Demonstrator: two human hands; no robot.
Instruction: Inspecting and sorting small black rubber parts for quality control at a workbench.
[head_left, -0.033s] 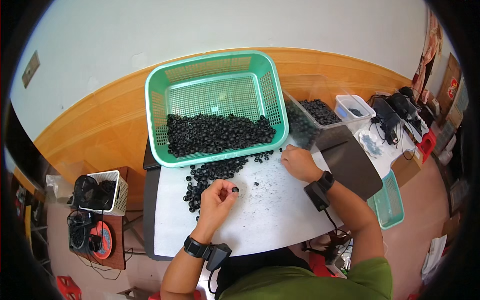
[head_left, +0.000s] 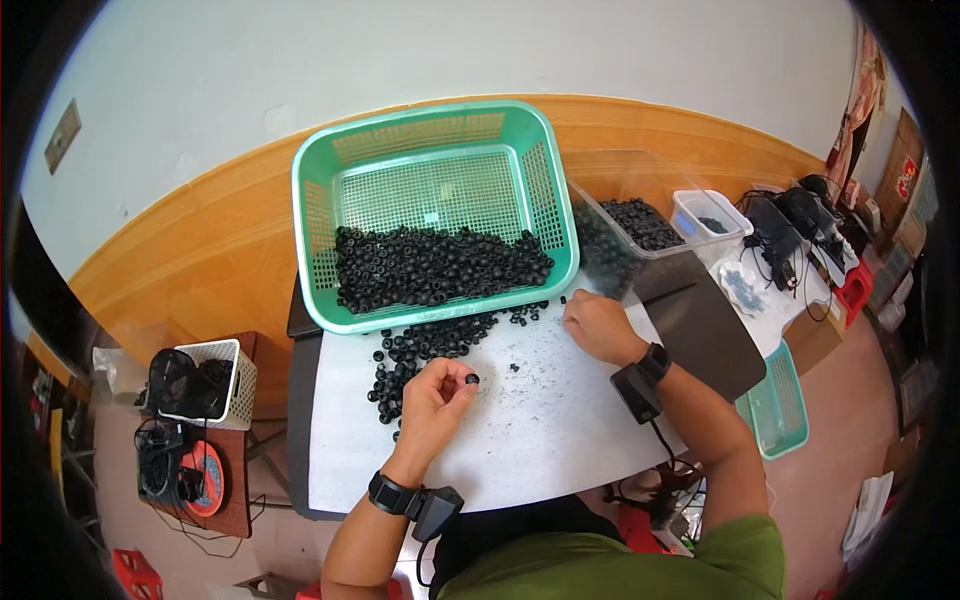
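My left hand (head_left: pixel 433 408) pinches a small round black part (head_left: pixel 472 379) between thumb and fingertips, above the white sheet (head_left: pixel 540 440). Further right, my right hand (head_left: pixel 602 329) is closed near the sheet's far edge. A tiny black piece (head_left: pixel 563 300) shows just beyond its fingertips; what those fingers hold, if anything, is hidden. Loose black parts (head_left: pixel 430 343) lie in a pile left of centre, beside my left hand. Behind them a green plastic basket (head_left: pixel 440 322) tilts toward me, with many more black parts (head_left: pixel 440 268) heaped along its lower side.
Clear plastic bins (head_left: pixel 660 252) holding black parts stand right of the basket, next to a small white tub (head_left: pixel 712 232). Dark crumbs (head_left: pixel 535 385) dot the sheet. At left, a low table (head_left: pixel 238 470) carries a white basket (head_left: pixel 240 395) and a red dish (head_left: pixel 213 500). Wrist-device cables hang near my lap.
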